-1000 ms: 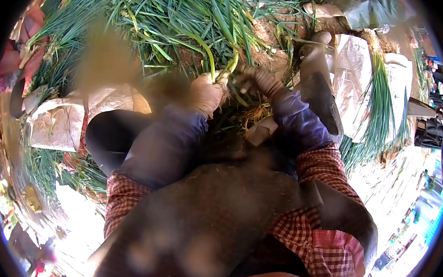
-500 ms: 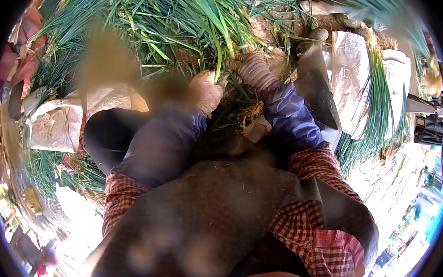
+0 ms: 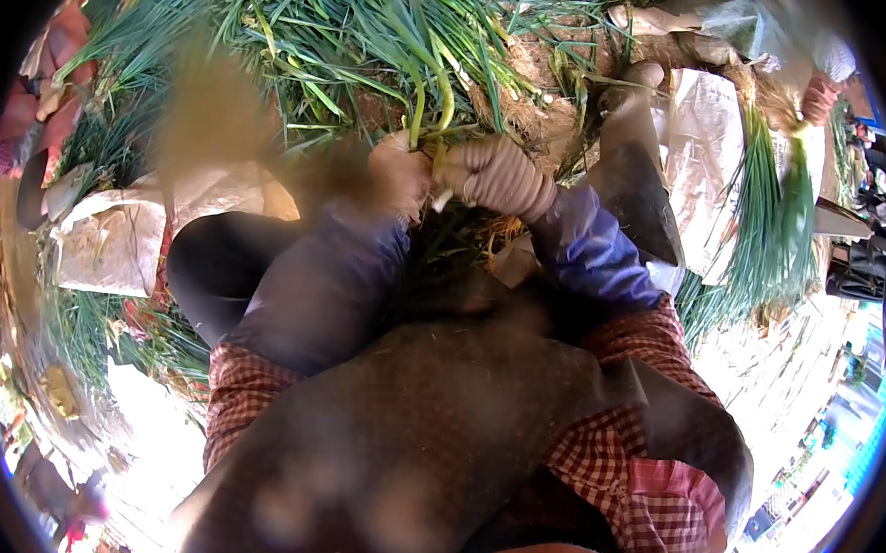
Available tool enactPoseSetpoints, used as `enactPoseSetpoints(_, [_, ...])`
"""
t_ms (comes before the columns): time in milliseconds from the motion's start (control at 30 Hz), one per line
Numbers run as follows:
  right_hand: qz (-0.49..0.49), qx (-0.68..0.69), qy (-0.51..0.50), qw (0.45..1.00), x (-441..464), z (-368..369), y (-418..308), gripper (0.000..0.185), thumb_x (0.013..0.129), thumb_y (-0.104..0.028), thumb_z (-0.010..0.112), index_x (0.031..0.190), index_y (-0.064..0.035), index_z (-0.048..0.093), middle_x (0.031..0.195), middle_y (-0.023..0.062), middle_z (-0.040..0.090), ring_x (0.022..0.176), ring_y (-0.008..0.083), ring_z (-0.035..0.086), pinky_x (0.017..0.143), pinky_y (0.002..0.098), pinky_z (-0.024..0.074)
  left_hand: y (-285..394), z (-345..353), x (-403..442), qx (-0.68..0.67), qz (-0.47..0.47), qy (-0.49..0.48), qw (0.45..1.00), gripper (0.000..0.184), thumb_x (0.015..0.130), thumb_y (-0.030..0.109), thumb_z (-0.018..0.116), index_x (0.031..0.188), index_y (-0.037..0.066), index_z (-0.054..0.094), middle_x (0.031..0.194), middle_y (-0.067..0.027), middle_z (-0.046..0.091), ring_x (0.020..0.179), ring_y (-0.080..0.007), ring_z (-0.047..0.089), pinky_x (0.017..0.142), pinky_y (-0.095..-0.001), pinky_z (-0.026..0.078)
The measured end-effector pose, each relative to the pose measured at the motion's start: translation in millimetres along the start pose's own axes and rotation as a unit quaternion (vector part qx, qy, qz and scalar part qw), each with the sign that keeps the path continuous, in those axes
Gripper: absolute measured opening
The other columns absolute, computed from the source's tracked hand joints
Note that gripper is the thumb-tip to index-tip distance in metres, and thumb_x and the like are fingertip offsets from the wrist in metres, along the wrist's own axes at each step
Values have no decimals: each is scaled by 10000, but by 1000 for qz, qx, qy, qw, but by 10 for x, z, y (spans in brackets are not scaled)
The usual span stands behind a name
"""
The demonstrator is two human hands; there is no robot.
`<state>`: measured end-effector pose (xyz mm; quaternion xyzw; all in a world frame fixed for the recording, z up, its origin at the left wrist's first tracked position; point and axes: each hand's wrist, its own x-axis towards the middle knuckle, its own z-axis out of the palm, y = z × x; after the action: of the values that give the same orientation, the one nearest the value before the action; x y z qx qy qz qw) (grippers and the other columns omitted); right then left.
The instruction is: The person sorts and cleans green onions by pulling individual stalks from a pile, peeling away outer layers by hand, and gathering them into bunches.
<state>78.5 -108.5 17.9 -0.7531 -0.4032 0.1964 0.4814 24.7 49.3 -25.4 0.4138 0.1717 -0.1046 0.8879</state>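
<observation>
A worker's left hand (image 3: 400,172) and right hand (image 3: 493,176) are gripping green onions (image 3: 445,101) near a leafy heap (image 3: 326,30); at far right, a co-worker's hand (image 3: 821,99) is touching another bunch (image 3: 800,195).

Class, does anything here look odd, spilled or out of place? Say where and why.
Yes: a blurred brown smudge hides part of the green leaf pile at upper left, perhaps dirt on the lens. The stalks at the left hand look yellower than most leaves.
</observation>
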Motion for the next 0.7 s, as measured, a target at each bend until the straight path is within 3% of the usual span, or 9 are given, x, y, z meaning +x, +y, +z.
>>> enactPoseSetpoints(67, [70, 41, -78, 994, -55, -24, 219, 107, 844, -156, 632, 863, -56, 661, 657, 7, 643, 555, 116, 575, 533, 304, 495, 6, 57, 24, 172, 72, 122, 975, 87, 824, 27, 640, 887, -22, 676, 751, -23, 653, 631, -106, 581, 579, -242, 481])
enactPoseSetpoints(100, [128, 58, -41, 989, -54, -87, 364, 112, 848, -157, 627, 877, -53, 656, 694, 21, 651, 594, 116, 585, 549, 305, 500, -47, 33, 61, 352, 123, 154, 915, 120, 834, 46, 657, 926, -31, 670, 759, -33, 654, 634, -92, 575, 585, -223, 479])
enactPoseSetpoints(167, [307, 175, 36, 935, 15, -335, 656, 158, 879, -173, 633, 958, -37, 642, 734, 26, 663, 589, 109, 601, 494, 224, 465, -92, -36, 156, 263, 67, 147, 951, 137, 834, 61, 670, 936, -31, 671, 758, -31, 655, 636, -85, 572, 588, -223, 475])
enactPoseSetpoints(267, [325, 207, 152, 910, 323, -485, 318, 221, 890, -258, 618, 974, -54, 637, 711, 18, 648, 516, 110, 554, 466, 235, 464, -333, -233, 261, 42, -15, 137, 990, 169, 836, 94, 689, 952, -28, 674, 748, -21, 656, 639, -71, 567, 590, -221, 467])
enactPoseSetpoints(333, [342, 175, 132, 914, 516, -422, 762, 267, 880, -304, 622, 985, -59, 635, 708, 16, 638, 532, 116, 544, 468, 256, 459, -301, -105, 189, 383, 111, 147, 905, 183, 838, 103, 689, 959, -34, 671, 739, -7, 649, 633, -65, 557, 585, -225, 461])
enactPoseSetpoints(467, [387, 224, 92, 890, 778, -346, 1340, 354, 810, -397, 689, 963, -81, 647, 735, 15, 631, 598, 134, 553, 473, 295, 439, -291, -94, 167, 460, 121, 144, 868, 223, 821, 153, 705, 960, -18, 677, 683, -17, 637, 594, -71, 534, 559, -244, 454])
enactPoseSetpoints(500, [378, 204, 146, 891, 833, -295, 1377, 313, 773, -377, 736, 876, -91, 662, 735, 16, 626, 623, 130, 552, 469, 280, 421, -345, -152, 199, 493, 174, 144, 840, 231, 820, 165, 702, 963, -14, 677, 667, -32, 641, 589, -80, 548, 552, -251, 458])
enactPoseSetpoints(567, [339, 185, 160, 908, 834, -297, 1411, 313, 763, -367, 748, 864, -83, 661, 735, 18, 630, 626, 130, 557, 503, 274, 443, -330, -121, 171, 492, 150, 155, 844, 231, 822, 168, 699, 965, -12, 677, 674, -37, 649, 592, -83, 557, 555, -254, 461])
enactPoseSetpoints(700, [185, -85, 180, 962, 927, -347, 979, 163, 791, -195, 736, 849, -65, 657, 741, 24, 632, 655, 119, 563, 578, 276, 484, -237, 1, 81, 493, 127, 177, 842, 230, 829, 168, 695, 958, -21, 675, 707, -52, 669, 605, -95, 580, 560, -255, 467])
